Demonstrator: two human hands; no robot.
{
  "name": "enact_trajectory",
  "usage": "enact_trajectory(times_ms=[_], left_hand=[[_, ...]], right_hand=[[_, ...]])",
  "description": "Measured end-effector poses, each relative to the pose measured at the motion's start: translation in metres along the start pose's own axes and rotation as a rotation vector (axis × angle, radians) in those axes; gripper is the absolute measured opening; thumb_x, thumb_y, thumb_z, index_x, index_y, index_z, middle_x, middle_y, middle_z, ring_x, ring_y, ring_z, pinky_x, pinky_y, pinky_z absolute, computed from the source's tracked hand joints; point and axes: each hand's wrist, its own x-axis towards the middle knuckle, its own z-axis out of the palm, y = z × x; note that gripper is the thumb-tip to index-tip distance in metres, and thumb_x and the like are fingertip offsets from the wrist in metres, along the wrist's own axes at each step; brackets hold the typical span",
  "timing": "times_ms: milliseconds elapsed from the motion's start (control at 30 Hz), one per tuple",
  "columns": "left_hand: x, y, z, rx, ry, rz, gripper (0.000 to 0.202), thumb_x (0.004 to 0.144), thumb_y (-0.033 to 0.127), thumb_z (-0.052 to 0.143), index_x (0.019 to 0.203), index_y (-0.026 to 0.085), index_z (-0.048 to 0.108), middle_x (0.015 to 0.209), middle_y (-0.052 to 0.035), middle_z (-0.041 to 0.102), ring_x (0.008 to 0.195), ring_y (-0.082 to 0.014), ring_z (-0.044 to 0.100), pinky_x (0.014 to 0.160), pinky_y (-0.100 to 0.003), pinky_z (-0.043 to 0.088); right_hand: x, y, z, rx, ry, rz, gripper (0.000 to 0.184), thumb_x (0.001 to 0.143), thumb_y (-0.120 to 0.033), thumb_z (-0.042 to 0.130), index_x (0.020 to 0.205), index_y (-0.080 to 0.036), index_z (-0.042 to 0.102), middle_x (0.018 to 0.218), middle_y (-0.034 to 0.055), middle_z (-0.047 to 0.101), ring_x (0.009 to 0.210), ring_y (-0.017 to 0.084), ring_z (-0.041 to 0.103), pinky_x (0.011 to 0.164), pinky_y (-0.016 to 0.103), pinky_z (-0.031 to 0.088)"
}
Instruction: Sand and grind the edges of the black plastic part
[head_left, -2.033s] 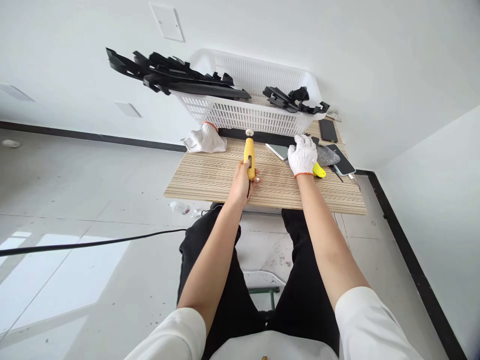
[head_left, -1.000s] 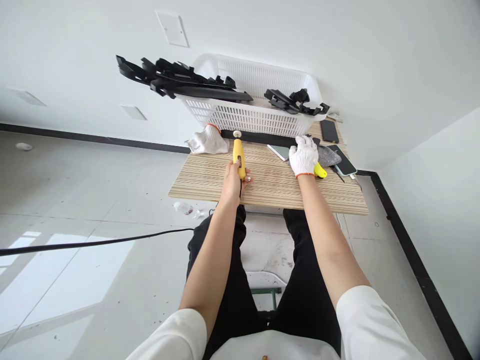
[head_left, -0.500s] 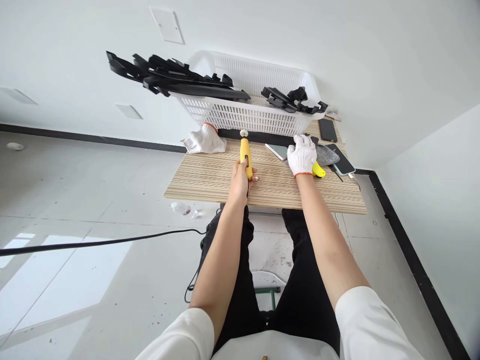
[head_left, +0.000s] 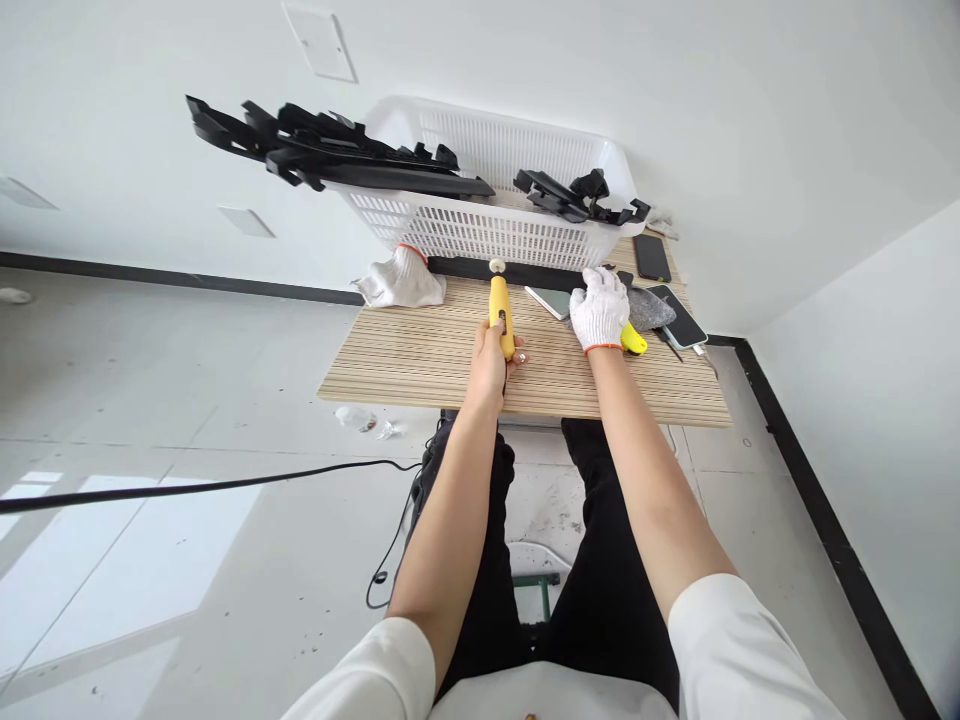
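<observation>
My bare left hand (head_left: 491,362) is wrapped around a yellow rotary tool (head_left: 501,305), which points away from me. Its round white polishing wheel (head_left: 497,266) is at the near edge of a long black plastic strip (head_left: 540,274); whether it touches is too small to tell. The strip lies along the front of the white basket. My right hand (head_left: 600,308), in a white knit glove with an orange cuff, is closed over the strip's right part. Its fingertips are partly hidden. A yellow-handled item (head_left: 634,340) and a grey cloth-like bundle (head_left: 651,308) lie right beside the glove.
Black plastic parts (head_left: 322,150) rest across the white basket (head_left: 480,225), jutting out left. A spare glove (head_left: 403,280) lies on the table (head_left: 405,360). Two phones, one dark (head_left: 652,258) and one with a cable (head_left: 679,318), lie right. A black cord (head_left: 225,487) crosses at left.
My left hand and the rotary tool have moved slightly right along the strip. My right hand keeps its place on the strip. The whole view has shifted a little.
</observation>
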Motion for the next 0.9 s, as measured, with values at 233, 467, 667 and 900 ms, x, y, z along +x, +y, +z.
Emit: enact_trajectory(times_ms=[233,467,667,900], left_hand=[[-0.001,-0.002,0.007,0.007,-0.02,-0.003,0.013,0.101,0.031,0.053,0.109,0.021,0.054,0.073,0.0013,0.058,0.049,-0.0088,0.048,0.057,-0.021,0.05],[-0.005,-0.004,0.019,0.01,-0.019,-0.023,0.011,0.102,0.031,0.052,0.107,0.021,0.054,0.072,0.001,0.057,0.05,-0.0096,0.049,0.057,-0.021,0.05],[-0.006,-0.011,0.025,0.038,-0.052,-0.024,0.014,0.102,0.033,0.054,0.11,0.022,0.056,0.073,0.0006,0.058,0.051,-0.0101,0.048,0.057,-0.022,0.05],[-0.013,-0.018,0.04,0.077,-0.082,-0.026,0.013,0.105,0.029,0.049,0.112,0.021,0.056,0.075,-0.0004,0.059,0.055,-0.0106,0.051,0.057,-0.021,0.05]], right_hand=[[0.0,0.0,0.001,0.02,0.0,0.009,0.043,0.091,-0.017,0.052,0.132,-0.015,0.066,0.148,0.0123,0.058,0.14,0.031,0.048,0.118,0.051,0.035],[-0.004,-0.006,-0.012,0.127,0.015,0.067,0.034,0.097,-0.023,0.049,0.124,-0.019,0.07,0.137,0.0095,0.066,0.125,0.029,0.06,0.108,0.046,0.047],[-0.019,-0.017,-0.027,0.353,0.002,-0.058,0.032,0.105,-0.033,0.044,0.118,-0.023,0.071,0.127,0.0039,0.072,0.116,0.019,0.067,0.107,0.033,0.05],[-0.029,-0.025,-0.03,0.459,-0.218,-0.131,0.036,0.106,-0.044,0.041,0.115,-0.025,0.071,0.12,0.0007,0.075,0.115,0.022,0.069,0.098,0.033,0.053]])
